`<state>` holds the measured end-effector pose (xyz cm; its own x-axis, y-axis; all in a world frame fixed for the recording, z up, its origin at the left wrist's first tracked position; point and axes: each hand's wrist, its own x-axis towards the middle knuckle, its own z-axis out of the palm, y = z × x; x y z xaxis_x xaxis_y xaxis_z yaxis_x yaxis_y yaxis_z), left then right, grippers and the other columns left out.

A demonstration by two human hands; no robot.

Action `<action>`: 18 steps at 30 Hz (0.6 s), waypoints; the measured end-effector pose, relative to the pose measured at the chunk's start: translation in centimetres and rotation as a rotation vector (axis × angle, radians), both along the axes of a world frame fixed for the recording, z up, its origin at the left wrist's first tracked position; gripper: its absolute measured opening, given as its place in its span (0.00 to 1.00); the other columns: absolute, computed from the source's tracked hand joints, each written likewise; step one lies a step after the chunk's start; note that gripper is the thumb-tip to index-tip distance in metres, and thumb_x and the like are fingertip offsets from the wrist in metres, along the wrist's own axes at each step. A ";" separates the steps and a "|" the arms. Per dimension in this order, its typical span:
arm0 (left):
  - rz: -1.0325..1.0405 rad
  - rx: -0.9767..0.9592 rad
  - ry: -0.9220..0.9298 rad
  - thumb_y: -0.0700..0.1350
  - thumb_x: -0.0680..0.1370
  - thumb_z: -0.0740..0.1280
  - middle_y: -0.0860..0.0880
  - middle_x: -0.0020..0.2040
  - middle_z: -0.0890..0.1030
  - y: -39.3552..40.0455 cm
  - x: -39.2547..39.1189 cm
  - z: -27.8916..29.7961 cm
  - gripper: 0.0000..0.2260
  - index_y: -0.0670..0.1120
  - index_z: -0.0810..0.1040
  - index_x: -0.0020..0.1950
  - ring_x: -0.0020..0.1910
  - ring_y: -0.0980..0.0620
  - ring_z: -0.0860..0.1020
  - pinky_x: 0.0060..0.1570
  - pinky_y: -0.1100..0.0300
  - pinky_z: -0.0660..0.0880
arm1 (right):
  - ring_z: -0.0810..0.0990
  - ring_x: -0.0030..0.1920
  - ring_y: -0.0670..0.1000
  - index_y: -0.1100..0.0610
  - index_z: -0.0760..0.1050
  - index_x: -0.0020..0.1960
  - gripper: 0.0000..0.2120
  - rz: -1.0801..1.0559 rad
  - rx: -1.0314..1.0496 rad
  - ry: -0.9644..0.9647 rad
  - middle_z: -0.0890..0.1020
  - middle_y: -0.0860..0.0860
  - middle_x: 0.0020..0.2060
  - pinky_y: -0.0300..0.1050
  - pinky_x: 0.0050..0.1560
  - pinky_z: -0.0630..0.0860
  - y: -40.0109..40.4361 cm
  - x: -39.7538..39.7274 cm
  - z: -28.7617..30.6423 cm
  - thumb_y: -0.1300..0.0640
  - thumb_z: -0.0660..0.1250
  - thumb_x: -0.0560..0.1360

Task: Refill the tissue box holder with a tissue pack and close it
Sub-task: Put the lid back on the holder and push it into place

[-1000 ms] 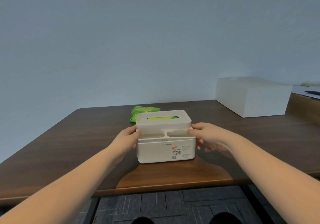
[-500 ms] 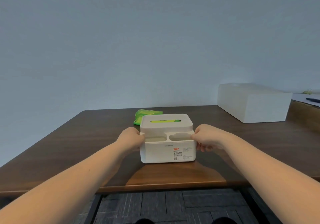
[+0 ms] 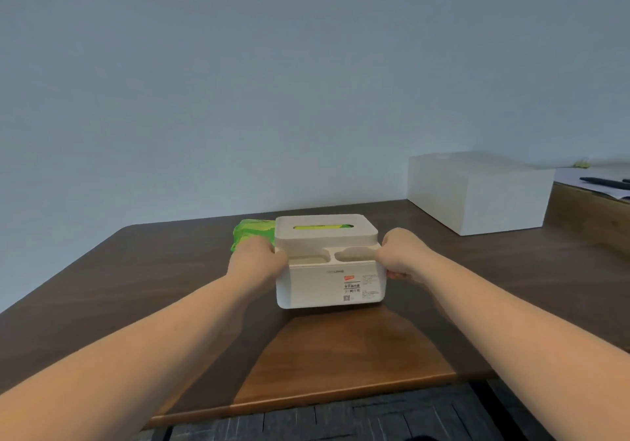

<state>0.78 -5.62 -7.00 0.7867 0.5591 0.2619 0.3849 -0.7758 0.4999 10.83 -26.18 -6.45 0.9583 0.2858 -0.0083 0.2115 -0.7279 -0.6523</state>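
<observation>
A white tissue box holder [image 3: 329, 283] stands on the brown table [image 3: 136, 277], its label facing me. Its white lid [image 3: 325, 232] sits on top, and a yellow-green tissue pack [image 3: 322, 226] shows through the lid's slot. Two shallow compartments lie in front of the lid. My left hand [image 3: 257, 258] grips the holder's left side with curled fingers. My right hand [image 3: 404, 256] grips its right side the same way. A second green tissue pack [image 3: 250, 232] lies on the table behind my left hand, partly hidden by it.
A large white box [image 3: 477, 191] stands at the back right of the table. Beyond it, a lighter wooden surface [image 3: 593, 215] carries papers and a dark pen [image 3: 603, 183]. Dark carpet tiles [image 3: 341, 420] show below the table's near edge.
Both hands have closed tighter on the holder's sides, fingers curling in. The holder sits slightly farther from me than before, and the view has tilted up a little.
</observation>
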 end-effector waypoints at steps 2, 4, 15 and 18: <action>-0.015 0.000 -0.014 0.43 0.74 0.62 0.49 0.24 0.61 -0.8 2.5 0.0 0.19 0.45 0.58 0.26 0.25 0.50 0.60 0.26 0.59 0.54 | 0.74 0.29 0.57 0.62 0.73 0.33 0.08 -0.048 -0.005 -0.017 0.78 0.60 0.29 0.45 0.32 0.71 -0.8 1.8 0.1 0.68 0.59 0.68; -0.020 0.011 -0.014 0.44 0.74 0.62 0.48 0.25 0.64 -1.7 5.3 -0.1 0.17 0.44 0.61 0.26 0.26 0.49 0.63 0.26 0.58 0.56 | 0.74 0.26 0.56 0.63 0.76 0.34 0.07 -0.097 -0.006 -0.045 0.79 0.59 0.29 0.43 0.29 0.70 -1.5 3.8 0.2 0.69 0.61 0.68; -0.063 -0.154 -0.060 0.45 0.73 0.59 0.47 0.30 0.73 -4.9 22.3 -2.2 0.11 0.42 0.68 0.32 0.28 0.49 0.69 0.26 0.60 0.61 | 0.85 0.44 0.63 0.67 0.79 0.46 0.08 -0.312 0.158 -0.004 0.80 0.58 0.32 0.59 0.49 0.82 -4.0 17.0 -0.5 0.73 0.65 0.68; -0.080 -0.225 -0.090 0.44 0.72 0.58 0.43 0.33 0.80 -5.4 26.3 -2.8 0.11 0.42 0.70 0.31 0.30 0.46 0.72 0.27 0.62 0.63 | 0.84 0.40 0.60 0.66 0.78 0.45 0.06 -0.358 0.168 -0.025 0.77 0.54 0.29 0.52 0.41 0.81 -4.1 20.0 -0.7 0.72 0.65 0.69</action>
